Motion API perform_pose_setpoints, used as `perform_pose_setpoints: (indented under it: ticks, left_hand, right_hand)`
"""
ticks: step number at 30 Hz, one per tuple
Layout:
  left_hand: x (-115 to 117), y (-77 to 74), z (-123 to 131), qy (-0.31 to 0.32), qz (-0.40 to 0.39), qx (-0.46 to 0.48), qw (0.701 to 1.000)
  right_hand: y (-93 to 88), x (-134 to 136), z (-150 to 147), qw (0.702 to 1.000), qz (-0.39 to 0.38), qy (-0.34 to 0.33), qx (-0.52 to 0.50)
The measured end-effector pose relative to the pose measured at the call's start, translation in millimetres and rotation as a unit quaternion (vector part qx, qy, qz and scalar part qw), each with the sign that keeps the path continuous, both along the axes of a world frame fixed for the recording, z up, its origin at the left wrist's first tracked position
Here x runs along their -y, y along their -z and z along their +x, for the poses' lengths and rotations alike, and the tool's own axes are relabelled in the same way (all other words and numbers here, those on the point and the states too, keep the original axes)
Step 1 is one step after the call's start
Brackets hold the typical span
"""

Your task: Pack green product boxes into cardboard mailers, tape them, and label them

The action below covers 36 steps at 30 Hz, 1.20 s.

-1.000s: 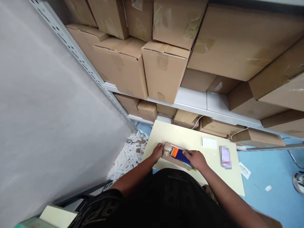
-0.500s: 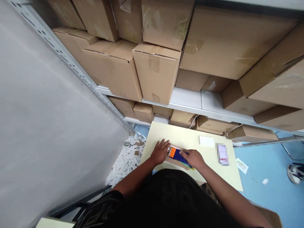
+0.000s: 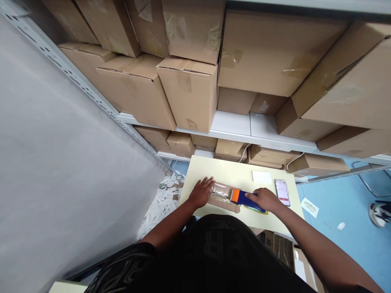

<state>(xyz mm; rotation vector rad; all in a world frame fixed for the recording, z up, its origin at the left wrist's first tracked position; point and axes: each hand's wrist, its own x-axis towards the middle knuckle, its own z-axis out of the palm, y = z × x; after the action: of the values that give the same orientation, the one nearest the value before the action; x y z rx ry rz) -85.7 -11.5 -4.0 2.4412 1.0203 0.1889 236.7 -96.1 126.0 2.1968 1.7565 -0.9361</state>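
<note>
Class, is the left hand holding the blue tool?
No, the right hand grips the blue tool; the left hand touches the cardboard parcel.

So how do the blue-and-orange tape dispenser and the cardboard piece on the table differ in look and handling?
Look: the tape dispenser is dark blue with an orange end; the cardboard piece is brown with shiny clear patches.
Handling: the right hand grips the tape dispenser; the left hand lies spread on the cardboard piece's left end.
Shared: each has one hand on it.
</note>
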Motion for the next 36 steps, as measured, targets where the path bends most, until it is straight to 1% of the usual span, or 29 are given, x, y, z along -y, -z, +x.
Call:
perform_pose_setpoints:
  ticks: [3,5,7,9,11,13,15,17,19,21,23,25,26,27,29,30,31,33,34,36]
  left_hand:
    - [-1,2.0,0,-0.001,0.006,0.005,1.000]
    - [-1,3.6,0,-0.003,0.007,0.006,1.000]
    - [-2,5.0,1,-0.003,0.001,0.004,1.000]
    - [-2,6.3,2,-0.007,-0.003,0.002,1.000]
    - [-2,7.7,3,-0.011,0.000,0.002,1.000]
    - [-2,9.6,3,-0.010,0.008,0.007,1.000]
    - [-3,11.8,2,-0.002,0.017,0.018,1.000]
    - [-4,13.7,1,0.008,0.026,0.028,0.999]
    - [-4,14.6,0,0.010,0.031,0.036,0.999]
    - [-5,14.5,0,0.008,0.029,0.039,0.999]
    - [-4,14.1,-1,0.005,0.024,0.039,0.999]
    - [-2,14.4,0,-0.006,0.026,0.044,0.999]
    - [0,14.9,0,-0.020,0.029,0.050,0.998]
    - [2,15.7,0,-0.040,0.032,0.057,0.997]
    - [6,17.3,1,-0.098,0.028,0.064,0.993]
    - [9,17.8,1,-0.132,0.018,0.059,0.989]
    - [11,17.9,2,-0.167,0.000,0.048,0.985]
    - [14,16.3,4,-0.224,-0.046,0.009,0.974]
    - [15,14.8,5,-0.241,-0.070,-0.009,0.968]
    - [15,10.7,5,-0.254,-0.117,-0.023,0.960]
  right_hand:
    - [-0.3,22,45,1.000,-0.002,0.023,-0.004]
    - [4.5,40,78,0.999,-0.007,0.039,-0.003]
    - [15.3,55,106,0.997,-0.025,0.068,-0.009]
    - [33.0,63,119,0.996,-0.035,0.085,-0.012]
    - [56.2,62,113,0.996,-0.036,0.078,-0.008]
    - [81.1,53,93,0.995,-0.047,0.084,-0.018]
    - [103.4,44,69,0.988,-0.064,0.130,-0.056]
    - [120.6,43,51,0.964,-0.097,0.209,-0.129]
    - [132.7,52,44,0.929,-0.119,0.287,-0.202]
    - [140.3,71,45,0.902,-0.124,0.334,-0.242]
    - [143.8,92,49,0.890,-0.116,0.370,-0.241]
    - [143.3,109,50,0.892,-0.078,0.393,-0.207]
    - [142.0,114,49,0.903,-0.046,0.391,-0.173]
    - [140.3,116,47,0.919,-0.012,0.372,-0.129]
    - [137.4,111,38,0.954,0.052,0.296,-0.021]
    - [136.8,105,32,0.964,0.075,0.252,0.032]
    - [136.9,97,26,0.969,0.089,0.215,0.079]
    - [139.1,82,15,0.970,0.101,0.166,0.145]
    - [140.7,75,10,0.970,0.099,0.151,0.163]
    - [143.1,67,2,0.969,0.088,0.139,0.182]
